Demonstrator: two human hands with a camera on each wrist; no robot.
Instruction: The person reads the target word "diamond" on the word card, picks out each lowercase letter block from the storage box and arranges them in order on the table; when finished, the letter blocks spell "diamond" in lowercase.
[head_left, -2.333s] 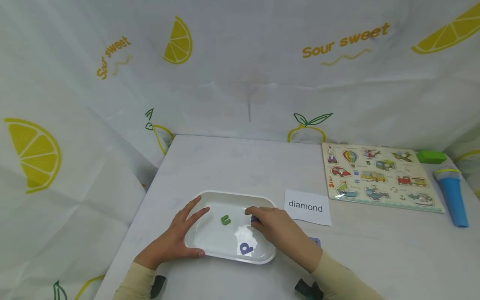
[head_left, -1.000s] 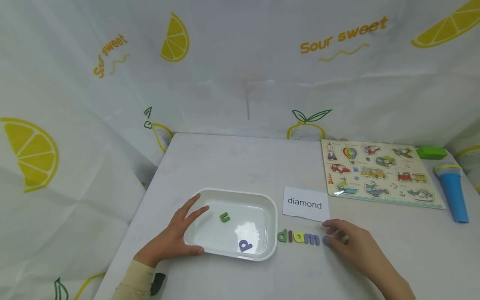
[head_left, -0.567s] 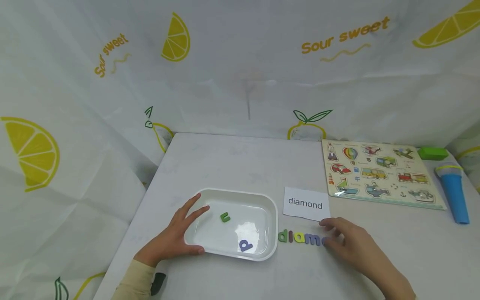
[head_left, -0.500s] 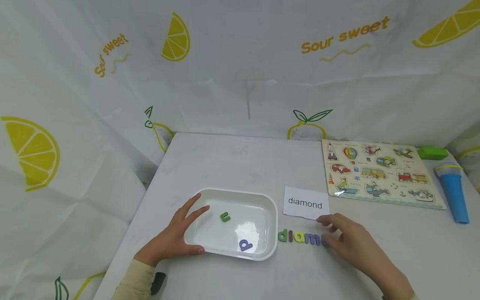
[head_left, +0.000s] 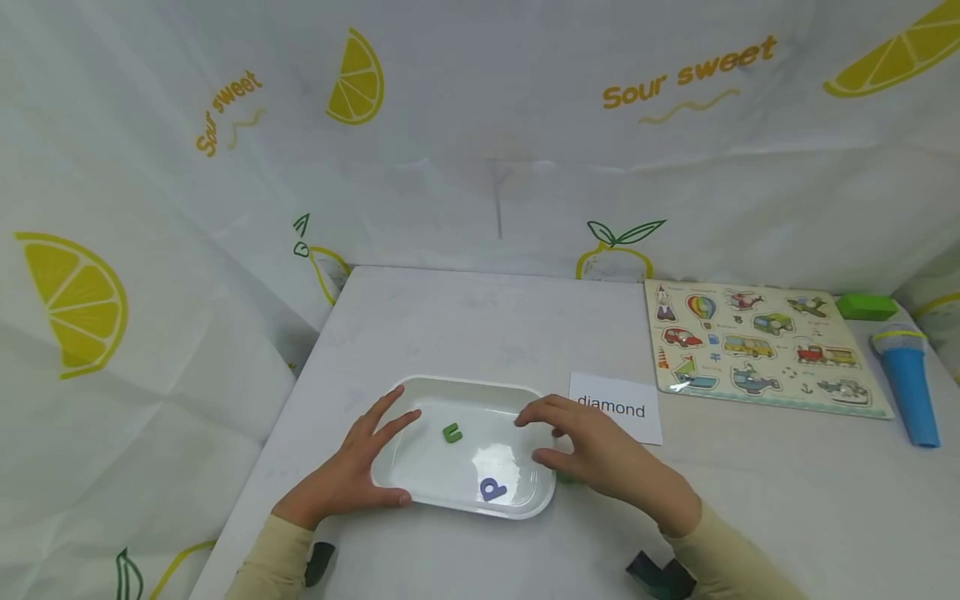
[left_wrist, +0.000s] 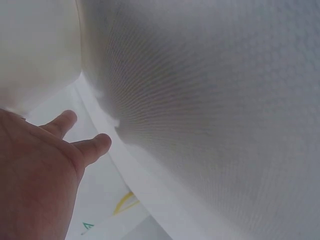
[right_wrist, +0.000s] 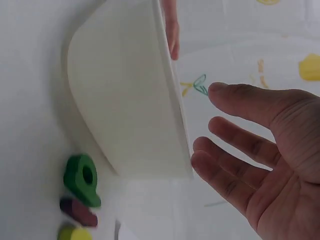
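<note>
My left hand (head_left: 345, 471) rests against the left end of a white tray (head_left: 435, 479), fingers spread, thumb at the near rim. Inside the tray lie a green letter (head_left: 452, 432), an n or u, and a purple letter (head_left: 492, 489), like a d or p. Above the tray's right end hovers my right hand (head_left: 603, 450), fingers loosely bent, nothing between them. Outside the tray, the right wrist view shows a green letter d (right_wrist: 82, 180), a dark red letter (right_wrist: 79, 212) and a yellow letter (right_wrist: 74, 233). In the head view the right hand mostly hides this row.
A paper card (head_left: 630, 412) printed "diamond" lies right of the tray, partly behind the right hand. Farther right are a picture puzzle board (head_left: 765, 358), a green block (head_left: 866, 307) and a blue toy microphone (head_left: 910, 392). A printed curtain backs the table.
My right hand has left the purple letter o at the end of the row beside the m and moved left over the tray. The left hand stays at the tray.
</note>
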